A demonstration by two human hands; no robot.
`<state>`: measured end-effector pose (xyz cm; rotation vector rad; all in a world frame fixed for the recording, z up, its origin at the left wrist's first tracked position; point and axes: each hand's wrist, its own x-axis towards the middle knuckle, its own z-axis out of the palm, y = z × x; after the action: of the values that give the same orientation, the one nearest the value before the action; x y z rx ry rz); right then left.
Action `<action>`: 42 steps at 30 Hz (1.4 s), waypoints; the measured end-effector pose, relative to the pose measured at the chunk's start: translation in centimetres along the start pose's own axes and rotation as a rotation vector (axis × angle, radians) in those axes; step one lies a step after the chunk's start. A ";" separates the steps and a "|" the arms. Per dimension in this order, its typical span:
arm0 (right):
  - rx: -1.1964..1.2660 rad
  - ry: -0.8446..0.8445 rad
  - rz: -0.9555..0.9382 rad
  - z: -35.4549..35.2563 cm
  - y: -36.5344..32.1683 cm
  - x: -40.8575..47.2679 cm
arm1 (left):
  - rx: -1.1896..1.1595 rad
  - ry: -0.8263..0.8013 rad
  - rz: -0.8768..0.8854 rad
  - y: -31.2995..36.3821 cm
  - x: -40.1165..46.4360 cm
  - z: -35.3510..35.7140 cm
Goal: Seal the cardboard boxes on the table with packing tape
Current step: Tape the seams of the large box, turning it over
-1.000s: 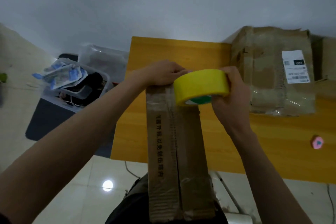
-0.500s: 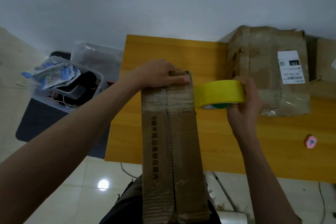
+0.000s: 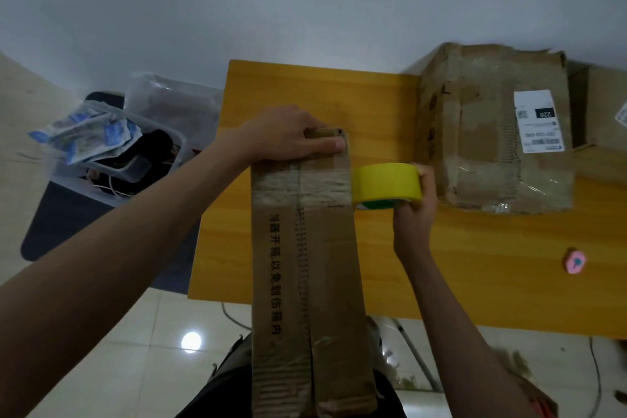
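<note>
Yellow-wood table [image 3: 475, 265], grey wall [image 3: 305, 3], pale tiled floor [image 3: 112, 366].

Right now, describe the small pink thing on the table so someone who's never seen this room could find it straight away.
Start at the yellow wooden table and look to its right part, nearer the person than the big worn box with the white shipping label. There, lying alone on bare wood, is the small pink object. It is the only pink item, rounded, with a blue mark in its middle.

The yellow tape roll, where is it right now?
In the head view, the yellow tape roll sits right of centre, gripped by the right hand against the right edge of the long cardboard box, above the wooden table.
</note>
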<state>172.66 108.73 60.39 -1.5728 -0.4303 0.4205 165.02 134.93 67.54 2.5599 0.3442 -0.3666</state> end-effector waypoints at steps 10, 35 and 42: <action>0.458 0.074 0.530 1.9 -0.2 -0.9 | -0.001 0.000 -0.037 0.7 -0.2 -0.2; 0.176 -0.147 0.556 -5.0 2.7 -2.2 | -0.077 -0.049 -0.143 3.7 0.5 -0.7; -0.128 0.566 0.571 -13.7 5.4 -2.8 | 0.050 -0.070 -0.176 6.2 2.9 1.2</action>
<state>177.41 95.34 55.61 -1.8444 0.4459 0.3576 169.42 129.62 68.48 2.5648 0.5427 -0.5340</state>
